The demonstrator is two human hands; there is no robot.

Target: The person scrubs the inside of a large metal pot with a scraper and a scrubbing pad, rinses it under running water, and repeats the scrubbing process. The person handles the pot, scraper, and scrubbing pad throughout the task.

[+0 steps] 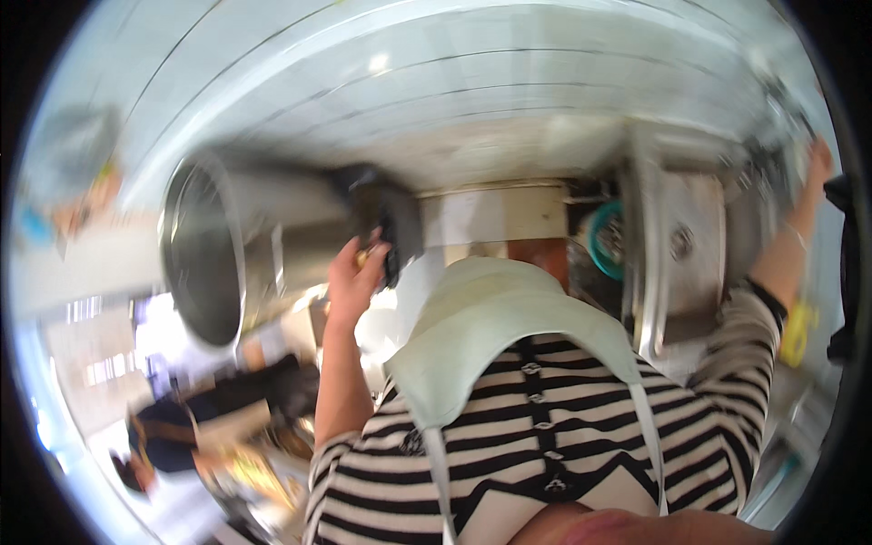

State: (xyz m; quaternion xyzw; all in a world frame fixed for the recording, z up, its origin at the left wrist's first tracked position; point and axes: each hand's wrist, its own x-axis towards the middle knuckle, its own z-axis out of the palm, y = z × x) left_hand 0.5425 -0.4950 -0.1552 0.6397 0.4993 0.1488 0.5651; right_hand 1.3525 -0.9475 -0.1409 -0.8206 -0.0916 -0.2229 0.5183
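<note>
My left hand is in front of a large stainless steel drum-like vessel, near its right end. Its fingers are curled at a small yellowish thing and a black object; blur hides whether they grip either one. Far to the right, my right arm stretches past a steel sink. At the picture's rim my right hand is raised by the wall, close to a blurred dark fitting. What its fingers touch cannot be made out.
Below the sink's left edge sits a teal basin with blurred contents. Pale panels line the wall. Another person in dark clothing is at lower left, near a shiny golden item. Something yellow lies right of my right sleeve.
</note>
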